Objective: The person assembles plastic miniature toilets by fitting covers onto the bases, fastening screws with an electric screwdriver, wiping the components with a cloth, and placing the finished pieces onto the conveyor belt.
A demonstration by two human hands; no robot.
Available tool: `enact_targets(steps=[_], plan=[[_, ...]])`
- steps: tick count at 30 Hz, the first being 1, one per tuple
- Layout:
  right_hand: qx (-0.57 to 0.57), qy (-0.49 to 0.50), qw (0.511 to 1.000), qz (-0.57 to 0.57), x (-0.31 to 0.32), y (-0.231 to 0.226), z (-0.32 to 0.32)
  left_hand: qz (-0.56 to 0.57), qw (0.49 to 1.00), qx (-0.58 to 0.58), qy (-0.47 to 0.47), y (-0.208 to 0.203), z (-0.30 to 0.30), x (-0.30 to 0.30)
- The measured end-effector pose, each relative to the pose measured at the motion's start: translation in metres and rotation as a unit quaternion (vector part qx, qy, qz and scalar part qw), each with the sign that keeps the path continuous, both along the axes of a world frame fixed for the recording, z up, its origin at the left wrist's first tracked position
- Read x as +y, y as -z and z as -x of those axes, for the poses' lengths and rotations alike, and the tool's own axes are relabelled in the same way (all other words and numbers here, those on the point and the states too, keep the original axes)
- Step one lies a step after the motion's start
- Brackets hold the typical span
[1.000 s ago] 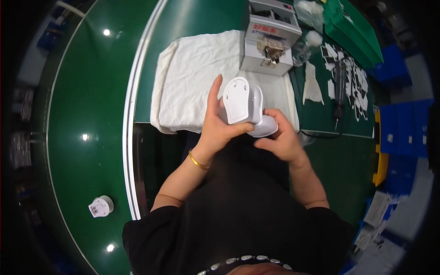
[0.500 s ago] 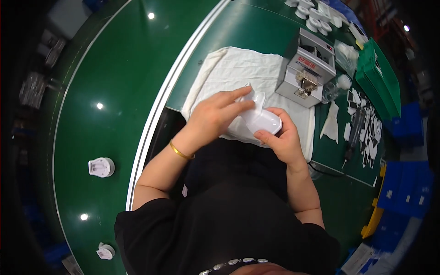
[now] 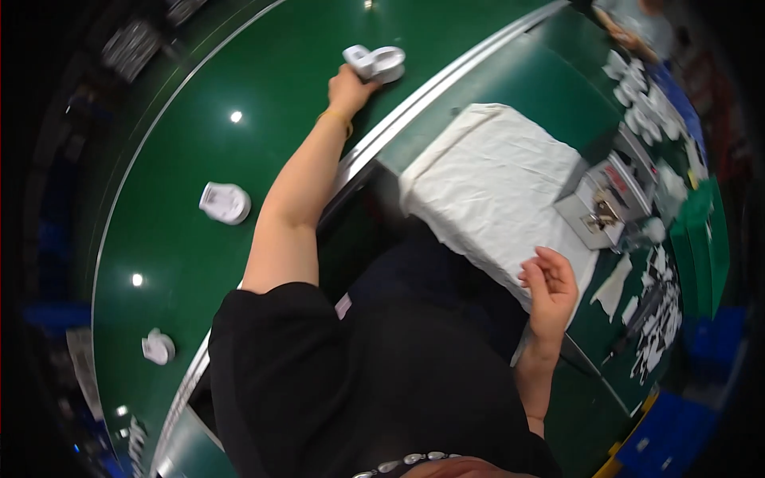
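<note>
My left hand (image 3: 349,89) reaches far out over the green belt-like surface at the left. Its fingers are closed on a white plastic housing (image 3: 387,65) with a rounded, dish-like end and a smaller raised piece. I cannot tell whether the housing rests on the surface. My right hand (image 3: 551,288) hovers near the front right edge of the white cloth (image 3: 498,171), its fingers loosely curled and apart, with nothing in them. Two similar white housings, one nearer (image 3: 225,203) and one farther down (image 3: 158,347), lie on the green surface.
A grey boxy machine (image 3: 607,201) stands at the cloth's right side. Beyond it are a green bin (image 3: 701,247), white scraps (image 3: 660,323) and a dark pen-like tool (image 3: 637,325). White parts (image 3: 641,99) lie at the far right, near another person (image 3: 641,28). A white rail (image 3: 454,95) divides the surfaces.
Both hands were on a white housing above the cloth; now they are apart. My left hand has gone out left over the green surface, and my right hand is free. The view has turned.
</note>
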State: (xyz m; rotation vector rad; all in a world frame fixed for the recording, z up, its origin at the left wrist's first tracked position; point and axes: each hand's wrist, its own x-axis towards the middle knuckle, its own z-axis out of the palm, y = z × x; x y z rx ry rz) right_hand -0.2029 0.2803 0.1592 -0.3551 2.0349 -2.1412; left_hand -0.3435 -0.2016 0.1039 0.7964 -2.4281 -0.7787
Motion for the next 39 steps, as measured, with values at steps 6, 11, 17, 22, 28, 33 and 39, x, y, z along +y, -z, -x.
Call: enact_targets(steps=[6, 11, 17, 22, 28, 33, 39], plan=[[0.013, 0.028, 0.999, -0.021, 0.020, 0.012, 0.000, 0.187, 0.947, -0.208, 0.158, -0.088, -0.137, -0.023], [0.007, -0.036, 0.998, -0.043, 0.008, 0.032, 0.018, -0.076, 0.925, -0.351, 0.127, -0.101, -0.269, -0.104], [0.018, -0.048, 0.999, 0.001, 0.002, 0.009, 0.020, 0.029, 0.916, -0.384, 0.107, -0.084, -0.297, -0.105], [0.107, 0.140, 0.984, -0.039, 0.075, 0.000, 0.019, 0.206, 0.858, -0.461, 0.099, -0.104, -0.245, -0.068], [0.118, 0.455, 0.802, -0.369, 0.213, 0.003, 0.028, -0.056, 0.851, -0.512, 0.103, -0.095, -0.232, -0.098], [-0.029, 0.465, 0.696, -0.547, 0.250, 0.018, 0.035, -0.095, 0.930, -0.341, 0.100, -0.087, -0.195, -0.058], [0.008, 0.450, 0.733, -0.510, 0.262, 0.036, 0.057, -0.238, 0.924, -0.043, 0.297, -0.113, -0.141, 0.049]])
